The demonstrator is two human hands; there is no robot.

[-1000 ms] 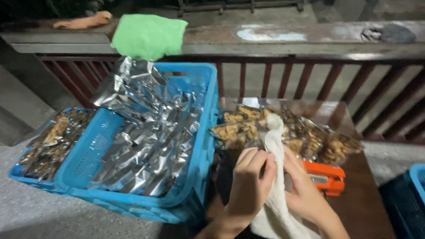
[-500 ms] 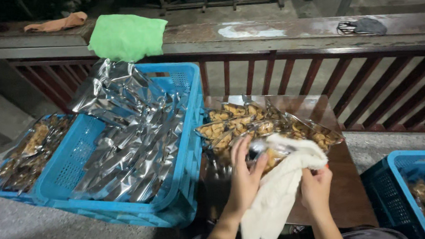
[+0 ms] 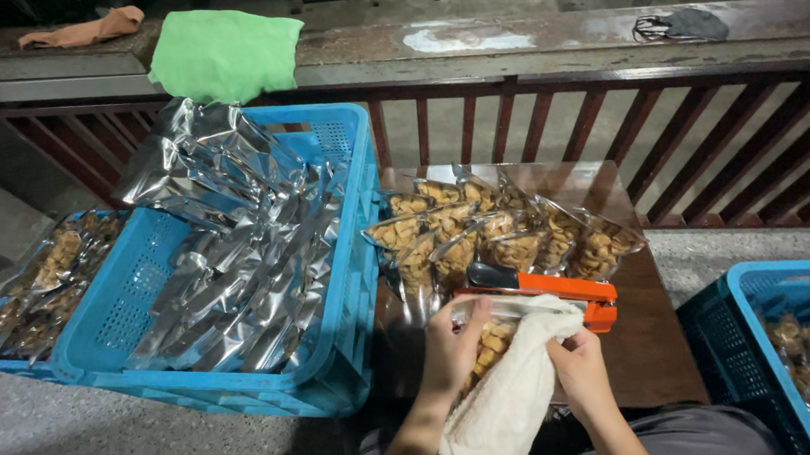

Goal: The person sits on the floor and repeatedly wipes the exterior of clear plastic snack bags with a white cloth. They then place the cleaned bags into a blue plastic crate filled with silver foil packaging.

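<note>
At the bottom centre of the frame, a white cloth (image 3: 512,400) is gripped by the right hand (image 3: 581,367), its fingers curled shut around the fabric's upper edge. The left hand (image 3: 451,348) is pressed, fingers bent, against a clear snack bag (image 3: 489,340) that is partly wrapped by the cloth. Just above the hands, an orange heat sealer (image 3: 547,289) is laid across the small brown table (image 3: 661,352). Behind it, in mid-frame, filled snack bags (image 3: 501,235) are heaped. To the left, silver foil pouches (image 3: 227,259) are piled in a blue crate (image 3: 347,212). At the upper left, a green cloth (image 3: 222,55) is draped on the ledge (image 3: 525,43).
</note>
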